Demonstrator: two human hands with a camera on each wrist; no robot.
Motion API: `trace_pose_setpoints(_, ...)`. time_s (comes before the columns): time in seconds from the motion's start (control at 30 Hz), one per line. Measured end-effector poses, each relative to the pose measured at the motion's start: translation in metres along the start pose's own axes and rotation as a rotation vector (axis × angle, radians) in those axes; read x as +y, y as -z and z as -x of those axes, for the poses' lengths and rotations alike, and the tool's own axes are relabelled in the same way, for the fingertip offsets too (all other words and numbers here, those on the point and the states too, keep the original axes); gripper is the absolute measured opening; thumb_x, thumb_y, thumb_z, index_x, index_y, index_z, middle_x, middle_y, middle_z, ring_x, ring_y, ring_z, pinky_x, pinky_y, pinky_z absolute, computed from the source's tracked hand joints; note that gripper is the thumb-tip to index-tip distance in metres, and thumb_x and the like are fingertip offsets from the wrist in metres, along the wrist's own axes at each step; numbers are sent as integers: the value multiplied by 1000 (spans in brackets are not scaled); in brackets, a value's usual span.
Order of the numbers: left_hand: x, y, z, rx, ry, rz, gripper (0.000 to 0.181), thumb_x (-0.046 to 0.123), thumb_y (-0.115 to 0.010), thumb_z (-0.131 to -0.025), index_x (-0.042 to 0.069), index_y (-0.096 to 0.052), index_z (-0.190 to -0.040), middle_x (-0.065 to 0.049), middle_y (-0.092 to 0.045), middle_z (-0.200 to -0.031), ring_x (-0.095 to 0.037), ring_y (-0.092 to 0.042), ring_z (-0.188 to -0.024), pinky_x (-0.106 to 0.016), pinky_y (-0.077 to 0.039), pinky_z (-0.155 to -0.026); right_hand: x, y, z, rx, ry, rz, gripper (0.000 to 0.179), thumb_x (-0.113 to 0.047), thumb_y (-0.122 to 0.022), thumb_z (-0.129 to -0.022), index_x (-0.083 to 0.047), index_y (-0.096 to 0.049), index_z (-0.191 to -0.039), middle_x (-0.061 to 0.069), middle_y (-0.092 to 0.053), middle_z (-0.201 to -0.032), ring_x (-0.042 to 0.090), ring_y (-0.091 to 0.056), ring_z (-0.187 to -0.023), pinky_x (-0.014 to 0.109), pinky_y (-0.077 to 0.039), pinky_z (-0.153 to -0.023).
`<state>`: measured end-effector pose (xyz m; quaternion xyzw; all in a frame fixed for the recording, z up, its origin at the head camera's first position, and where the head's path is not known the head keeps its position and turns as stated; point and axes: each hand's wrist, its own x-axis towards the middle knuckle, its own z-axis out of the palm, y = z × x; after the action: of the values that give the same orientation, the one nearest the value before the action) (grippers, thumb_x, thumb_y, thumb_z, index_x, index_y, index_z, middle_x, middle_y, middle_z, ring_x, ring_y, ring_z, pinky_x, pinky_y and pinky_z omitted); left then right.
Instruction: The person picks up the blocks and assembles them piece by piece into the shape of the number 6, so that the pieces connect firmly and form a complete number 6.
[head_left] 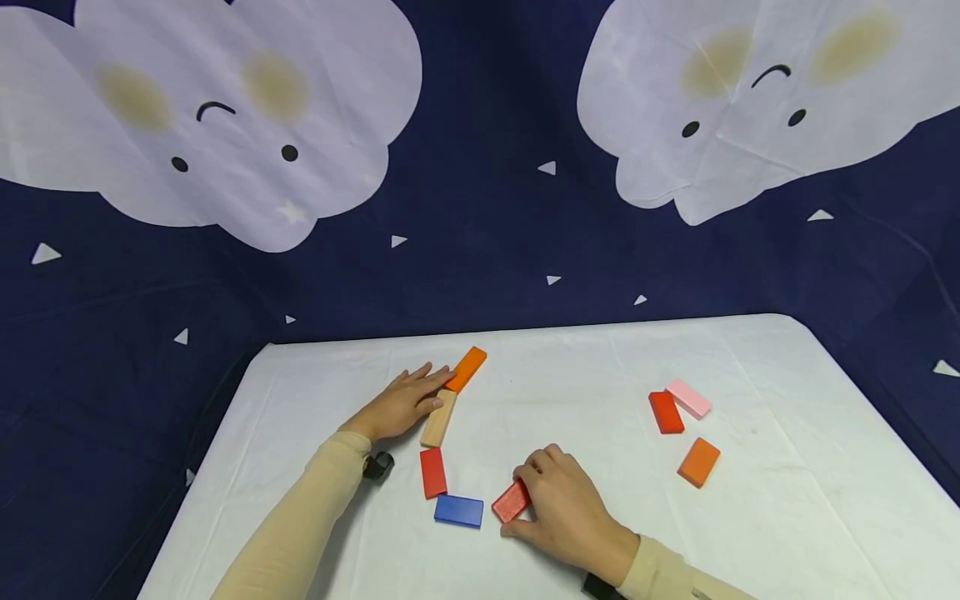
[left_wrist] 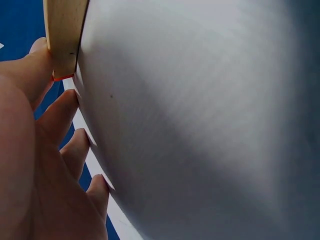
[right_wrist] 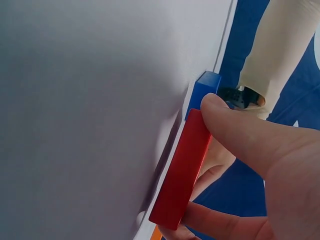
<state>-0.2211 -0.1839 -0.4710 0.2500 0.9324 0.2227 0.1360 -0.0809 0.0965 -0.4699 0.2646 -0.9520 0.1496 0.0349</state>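
In the head view, my left hand (head_left: 401, 406) lies with fingers extended against an orange block (head_left: 469, 367) and a natural wood block (head_left: 438, 421), which meet end to end. The left wrist view shows the wood block (left_wrist: 65, 37) by the thumb. A flat red block (head_left: 432, 473) continues this line toward me, and a blue block (head_left: 459, 512) lies crosswise at its near end. My right hand (head_left: 566, 510) pinches another red block (head_left: 512, 502) between thumb and fingers, just right of the blue one. The right wrist view shows that red block (right_wrist: 182, 170) along its length.
Farther right on the white table (head_left: 570, 375) lie a red block (head_left: 666, 412), a pink block (head_left: 688, 398) touching or nearly touching it, and an orange block (head_left: 699, 462). Behind the table hangs a dark blue cloth (head_left: 495, 192) with cloud prints.
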Motion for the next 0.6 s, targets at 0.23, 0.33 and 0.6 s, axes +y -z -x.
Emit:
trace_pose_setpoints(0.23,0,0,0,-1,-5,2,57,37,-48,-107,19,-34,-159,-1,-33,-162,-30,-18,-153,-56,-8,-123,-3,0,-2,-15,5,2,64,-56,-89,-66,-4,-74,-100,3,-63,-93,19,-52,-92,37,-48,-81)
trace_pose_setpoints(0.33,0,0,0,0,-3,0,57,37,-48,-107,19,-34,-159,-1,-33,-162,-30,-18,-153,-56,-8,-123,-3,0,-2,-13,10,5,64,-56,-89,-66,-4,-74,-100,3,-62,-92,19,-51,-91,36,-48,-81)
trace_pose_setpoints(0.6,-1,0,-1,2,-10,-3,57,37,-48,-107,18,-34,-158,-1,-33,-162,-30,-18,-153,-56,-8,-123,-3,-1,-5,-3,26,22,64,-59,-88,-66,-5,-74,-98,2,-62,-91,19,-51,-90,36,-48,-79)
